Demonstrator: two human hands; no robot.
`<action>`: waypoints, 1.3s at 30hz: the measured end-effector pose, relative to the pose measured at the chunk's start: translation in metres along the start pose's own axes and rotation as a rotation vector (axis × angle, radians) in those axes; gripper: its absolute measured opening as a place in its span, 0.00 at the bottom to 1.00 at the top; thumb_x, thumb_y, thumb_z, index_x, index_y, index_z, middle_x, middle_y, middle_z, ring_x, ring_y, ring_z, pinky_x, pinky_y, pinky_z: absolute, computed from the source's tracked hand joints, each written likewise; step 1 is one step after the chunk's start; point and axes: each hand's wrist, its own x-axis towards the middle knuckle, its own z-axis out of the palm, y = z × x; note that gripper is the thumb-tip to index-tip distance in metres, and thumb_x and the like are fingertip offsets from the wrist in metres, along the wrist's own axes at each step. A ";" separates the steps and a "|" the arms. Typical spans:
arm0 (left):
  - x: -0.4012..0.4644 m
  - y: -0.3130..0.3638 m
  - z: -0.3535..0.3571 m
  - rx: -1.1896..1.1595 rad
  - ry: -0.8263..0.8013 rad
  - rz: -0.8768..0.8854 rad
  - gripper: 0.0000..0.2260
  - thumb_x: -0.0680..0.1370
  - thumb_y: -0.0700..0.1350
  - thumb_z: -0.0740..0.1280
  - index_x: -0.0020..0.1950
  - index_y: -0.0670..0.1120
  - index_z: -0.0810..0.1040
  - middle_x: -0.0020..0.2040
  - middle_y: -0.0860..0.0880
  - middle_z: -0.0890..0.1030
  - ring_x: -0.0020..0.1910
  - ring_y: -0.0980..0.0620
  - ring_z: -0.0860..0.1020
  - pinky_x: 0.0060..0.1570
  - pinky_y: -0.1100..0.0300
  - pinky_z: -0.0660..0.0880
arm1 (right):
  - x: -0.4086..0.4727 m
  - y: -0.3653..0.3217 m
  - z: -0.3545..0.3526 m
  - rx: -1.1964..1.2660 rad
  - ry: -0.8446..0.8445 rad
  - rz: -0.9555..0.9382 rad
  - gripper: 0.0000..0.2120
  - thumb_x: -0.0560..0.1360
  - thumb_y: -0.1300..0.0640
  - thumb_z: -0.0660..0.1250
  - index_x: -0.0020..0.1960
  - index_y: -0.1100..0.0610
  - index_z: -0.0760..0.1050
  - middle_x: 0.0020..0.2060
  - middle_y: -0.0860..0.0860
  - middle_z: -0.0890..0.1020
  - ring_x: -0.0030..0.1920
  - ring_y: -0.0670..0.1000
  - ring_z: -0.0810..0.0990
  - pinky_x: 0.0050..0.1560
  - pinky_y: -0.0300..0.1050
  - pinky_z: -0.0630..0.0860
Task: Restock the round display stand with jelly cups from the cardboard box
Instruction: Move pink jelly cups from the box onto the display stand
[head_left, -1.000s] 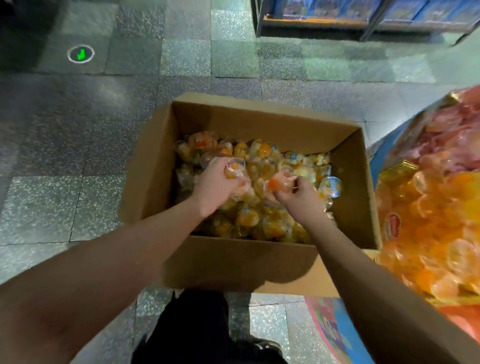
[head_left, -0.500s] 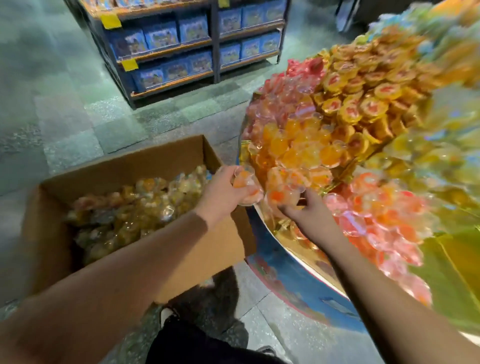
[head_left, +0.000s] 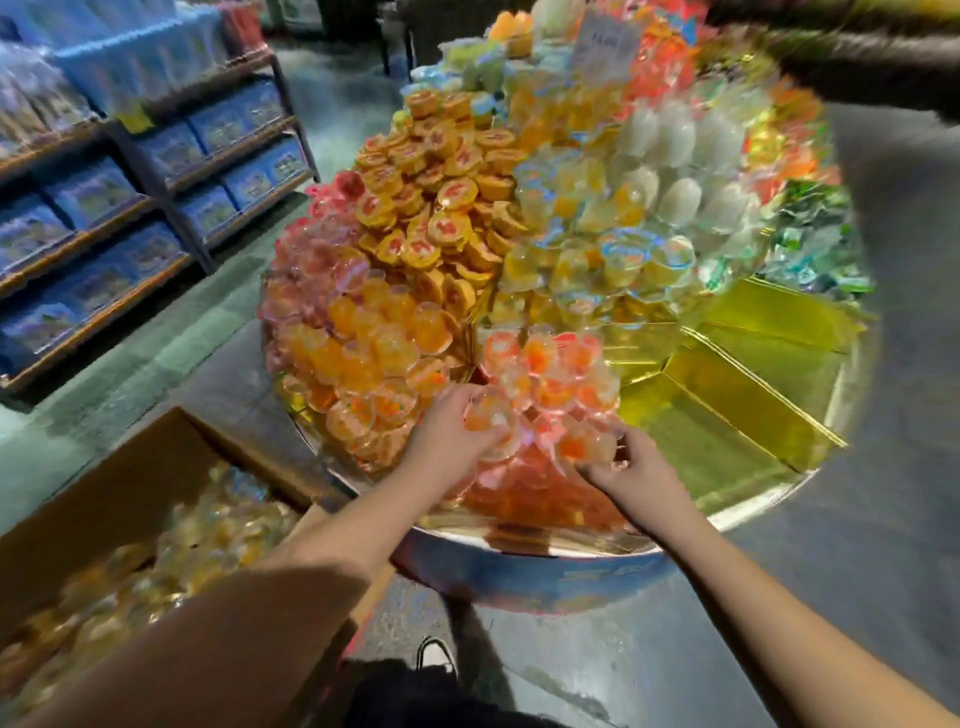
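Observation:
The round display stand (head_left: 524, 543) fills the middle, split into gold wedges heaped with jelly cups. My left hand (head_left: 449, 439) grips clear orange jelly cups (head_left: 485, 415) over the near wedge of orange-red cups (head_left: 550, 384). My right hand (head_left: 636, 475) holds more jelly cups (head_left: 589, 441) at that wedge's right side, against the pile. The open cardboard box (head_left: 130, 483) sits on the floor at lower left, with several clear orange cups (head_left: 171, 551) inside.
Gold wedges (head_left: 727, 410) to the right of my hands hold no cups. Blue-stocked shelves (head_left: 156, 208) stand at the left across a grey tiled aisle. My shoe (head_left: 436, 654) is on the floor below the stand's blue base.
Both hands lifted cups out of the box and swung right and up to the stand. They now sit over the near orange-red wedge.

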 end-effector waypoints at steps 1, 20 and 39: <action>0.005 0.002 0.007 0.008 -0.016 0.021 0.24 0.73 0.50 0.74 0.67 0.48 0.74 0.61 0.54 0.73 0.60 0.55 0.73 0.54 0.63 0.68 | 0.003 0.007 -0.003 0.000 0.021 0.017 0.23 0.71 0.56 0.76 0.63 0.49 0.73 0.53 0.51 0.78 0.50 0.51 0.78 0.48 0.40 0.69; 0.064 0.018 0.092 0.106 -0.202 0.090 0.24 0.77 0.51 0.70 0.71 0.48 0.70 0.69 0.55 0.70 0.58 0.52 0.75 0.52 0.59 0.73 | 0.074 0.043 -0.005 -0.160 0.131 0.221 0.28 0.65 0.43 0.75 0.59 0.55 0.76 0.54 0.52 0.79 0.53 0.53 0.79 0.54 0.50 0.77; 0.067 0.004 0.116 0.106 -0.185 0.000 0.29 0.76 0.51 0.71 0.73 0.44 0.66 0.72 0.49 0.65 0.66 0.48 0.71 0.57 0.59 0.69 | 0.089 0.060 0.006 -0.258 0.061 0.188 0.33 0.71 0.47 0.75 0.69 0.61 0.69 0.64 0.58 0.74 0.64 0.57 0.74 0.62 0.50 0.71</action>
